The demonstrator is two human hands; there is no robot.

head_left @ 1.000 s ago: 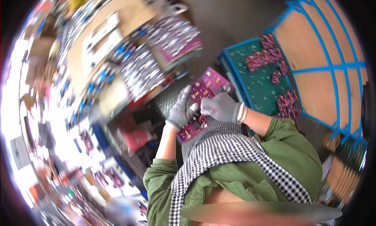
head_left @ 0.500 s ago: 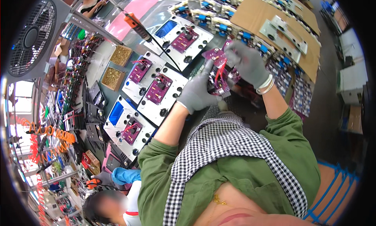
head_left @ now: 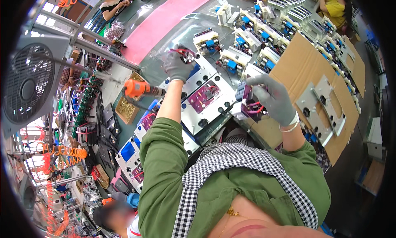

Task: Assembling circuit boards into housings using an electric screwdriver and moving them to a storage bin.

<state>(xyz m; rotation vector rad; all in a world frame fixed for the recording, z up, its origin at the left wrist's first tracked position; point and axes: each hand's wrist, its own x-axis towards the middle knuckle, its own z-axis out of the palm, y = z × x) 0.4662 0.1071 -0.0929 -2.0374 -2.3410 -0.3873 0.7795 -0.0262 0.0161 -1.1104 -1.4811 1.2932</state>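
Observation:
My gloved left hand reaches out over a white panel and grips a purple circuit board with red wires, seen mostly edge-on. Closer to my body on the right, my gloved right hand has its fingers closed round another purple circuit board, which stands tilted with a red wire loop hanging from it. Between the hands, a third purple circuit board lies in the white panel, which has black-rimmed holes. An orange electric screwdriver hangs beside my left forearm.
Brown cardboard with metal plates on it lies at the right. Rows of white and blue assemblies stand at the back. A box of small brass-coloured screws and a large fan are at the left. A co-worker sits at lower left.
My hands have moved apart: the left went forward and left with a board, the right stays at the right with another. The view has shifted, showing more of the table's back.

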